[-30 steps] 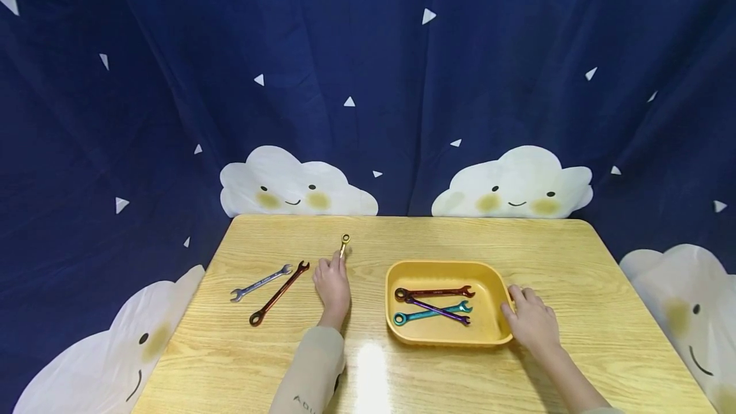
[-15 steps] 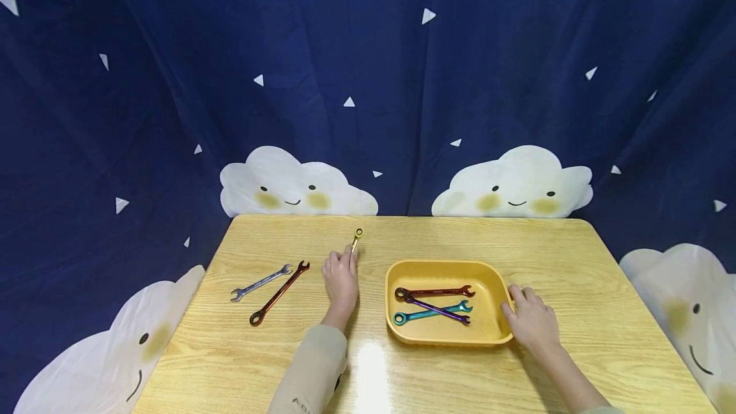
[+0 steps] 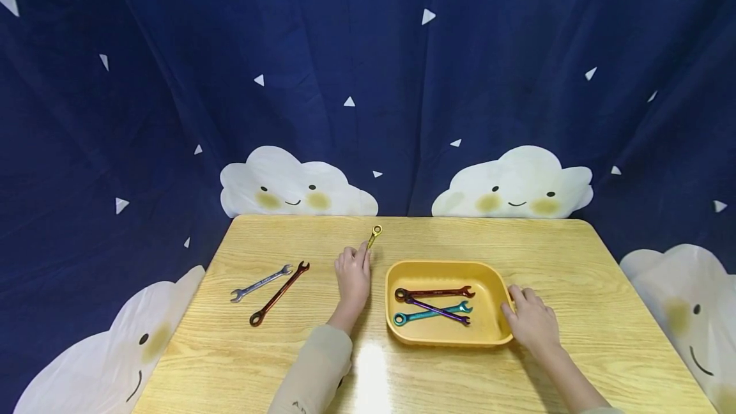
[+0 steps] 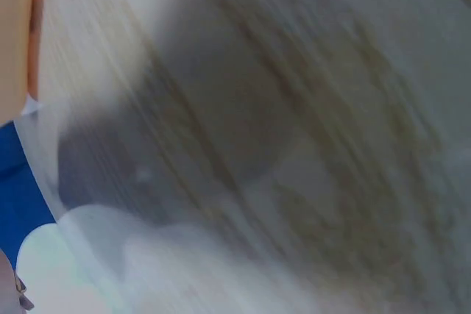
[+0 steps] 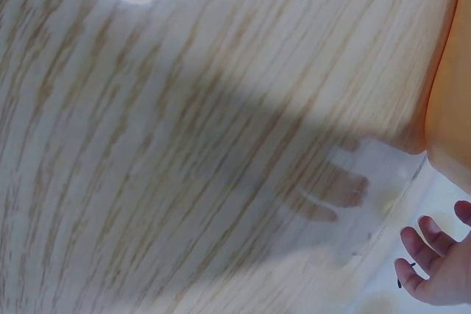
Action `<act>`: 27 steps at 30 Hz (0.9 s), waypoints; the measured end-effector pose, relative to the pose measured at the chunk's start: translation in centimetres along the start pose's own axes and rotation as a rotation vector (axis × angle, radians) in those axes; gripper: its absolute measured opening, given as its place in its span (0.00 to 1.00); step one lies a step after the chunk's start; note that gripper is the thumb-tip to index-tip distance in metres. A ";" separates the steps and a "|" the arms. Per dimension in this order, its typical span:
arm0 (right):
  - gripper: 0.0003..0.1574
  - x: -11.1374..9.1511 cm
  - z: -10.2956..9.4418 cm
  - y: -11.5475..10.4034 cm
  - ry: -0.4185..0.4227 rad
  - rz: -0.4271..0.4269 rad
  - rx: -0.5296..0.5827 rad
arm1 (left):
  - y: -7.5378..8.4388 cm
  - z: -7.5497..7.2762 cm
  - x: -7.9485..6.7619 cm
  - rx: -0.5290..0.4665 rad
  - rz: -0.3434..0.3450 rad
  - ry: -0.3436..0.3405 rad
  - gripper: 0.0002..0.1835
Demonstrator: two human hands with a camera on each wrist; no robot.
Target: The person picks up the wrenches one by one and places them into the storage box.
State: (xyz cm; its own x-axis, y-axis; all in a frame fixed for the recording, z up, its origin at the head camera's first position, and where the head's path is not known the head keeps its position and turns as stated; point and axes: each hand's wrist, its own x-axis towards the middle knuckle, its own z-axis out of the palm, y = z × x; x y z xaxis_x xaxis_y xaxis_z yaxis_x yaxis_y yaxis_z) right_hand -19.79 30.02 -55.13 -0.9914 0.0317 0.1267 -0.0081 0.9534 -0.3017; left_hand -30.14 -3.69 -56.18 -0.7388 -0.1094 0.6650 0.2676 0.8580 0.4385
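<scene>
In the head view my left hand (image 3: pixel 352 273) pinches a small gold ratcheting wrench (image 3: pixel 374 236), its ring end pointing away past the fingertips. That hand hangs just left of a yellow plastic bin (image 3: pixel 448 341). My right hand (image 3: pixel 533 321) holds the bin's right rim, thumb over the edge and fingers outside; its other fingers (image 5: pixel 430 251) hang loosely bent in the right wrist view. Inside the bin lie a red wrench (image 3: pixel 439 293), a teal wrench (image 3: pixel 428 315) and a purple wrench (image 3: pixel 443 312), crossing. The left wrist view mostly shows shadowed tabletop.
Left on the wooden table (image 3: pixel 322 363) lie a silver-blue open-end wrench (image 3: pixel 259 283) and a dark red ratcheting wrench (image 3: pixel 282 292), side by side. A navy curtain (image 3: pixel 368 50) with clouds hangs behind the table's far edge.
My left hand has moved to the right and slightly away with the gold wrench, toward the bin. The right hand, the bin and the other wrenches stay where they were.
</scene>
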 end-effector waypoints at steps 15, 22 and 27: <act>0.25 0.0 0.2 0.1 -0.002 0.001 0.008 | 2.5 0.4 -0.2 -0.026 0.180 0.049 0.13; 0.25 0.0 0.2 0.2 -0.007 0.003 0.004 | 3.7 0.2 -0.5 -0.040 0.221 -0.028 0.13; 0.26 0.0 0.2 0.1 -0.011 0.006 0.005 | 4.6 0.1 -1.0 -0.068 0.289 -0.048 0.12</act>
State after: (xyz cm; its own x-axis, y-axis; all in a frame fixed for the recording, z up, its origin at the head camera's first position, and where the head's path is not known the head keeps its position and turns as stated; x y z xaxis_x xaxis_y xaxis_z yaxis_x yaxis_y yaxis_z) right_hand -19.84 30.09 -55.30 -0.9928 0.0338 0.1149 -0.0031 0.9517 -0.3069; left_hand -28.23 0.38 -54.92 -0.6540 0.1598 0.7394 0.5108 0.8142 0.2759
